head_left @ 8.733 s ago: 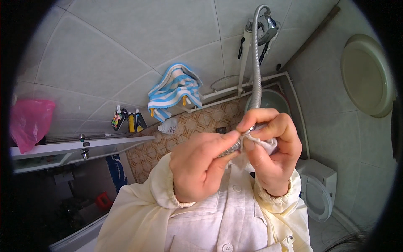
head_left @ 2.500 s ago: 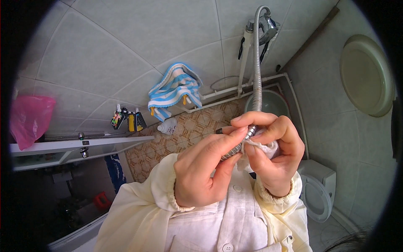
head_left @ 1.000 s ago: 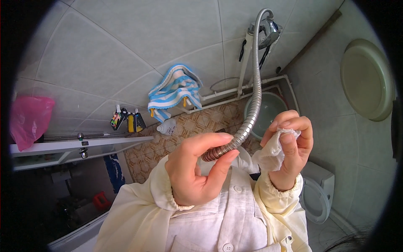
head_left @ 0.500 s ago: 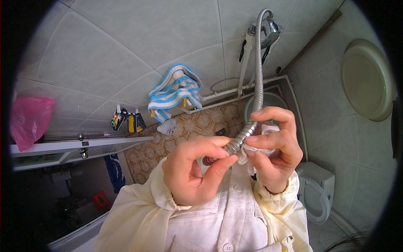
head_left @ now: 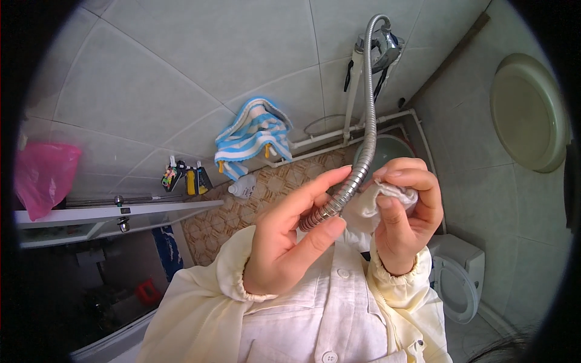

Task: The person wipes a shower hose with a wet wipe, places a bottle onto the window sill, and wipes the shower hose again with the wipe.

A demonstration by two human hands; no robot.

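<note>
A silver metal shower hose (head_left: 370, 121) hangs from the wall mixer tap (head_left: 381, 51) and curves down between my hands. My left hand (head_left: 287, 236) cradles its lower stretch between loosely extended fingers and thumb. The hose's end is hidden behind that hand. To the right, my right hand (head_left: 411, 215) pinches a crumpled white cloth (head_left: 366, 209) by its upper part. The rest of the cloth hangs beside the hose, and the right fingertips are off the metal.
A blue-and-white striped towel (head_left: 254, 136), hung brushes (head_left: 193, 180) and a pink bag (head_left: 48, 175) line the wall. A white bottle (head_left: 243, 186) stands on patterned floor tiles. A basin (head_left: 387, 151) sits below the tap; a toilet (head_left: 457, 284) is at right, a white cabinet (head_left: 151, 210) at left.
My right hand has left the hose and moved slightly right, bunching the cloth in its fingers. My left hand's fingers have straightened from a pinch into a looser hold on the hose.
</note>
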